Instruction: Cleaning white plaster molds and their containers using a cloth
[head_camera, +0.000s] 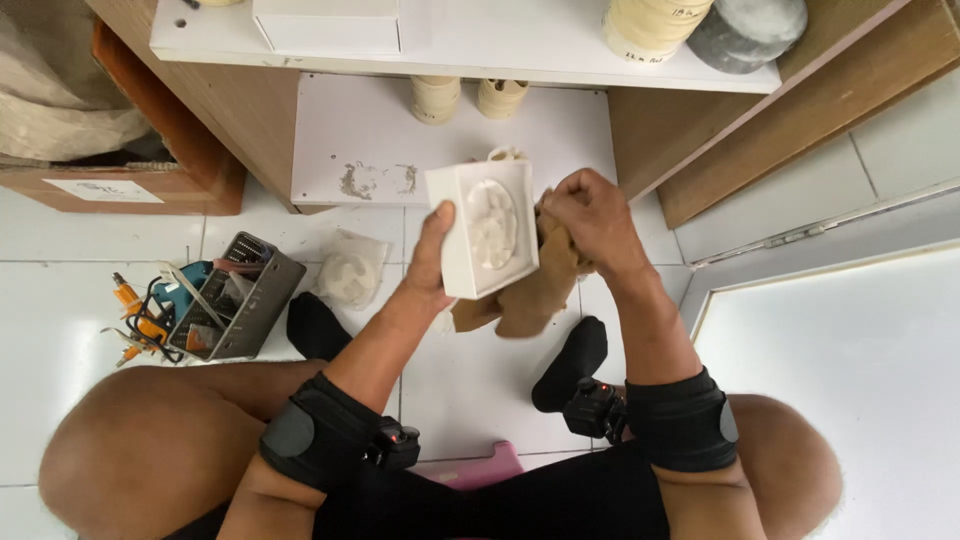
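A: Progress, as judged here: the left hand (432, 262) clasps the white square plaster mould block (483, 228) by its lower edge, tilted above the white tiled floor (90, 260). The right hand (590, 215), fingers curled, presses a tan crumpled cloth (535, 290) against the block's right side. Wiping appears under way; the round relief still looks dusty.

B: Hidden parts?

A: The block's back, the cloth's contact patch and the right fingertips are concealed. A grey metal tool caddy (240, 300) stands well apart, its contents hard to distinguish.
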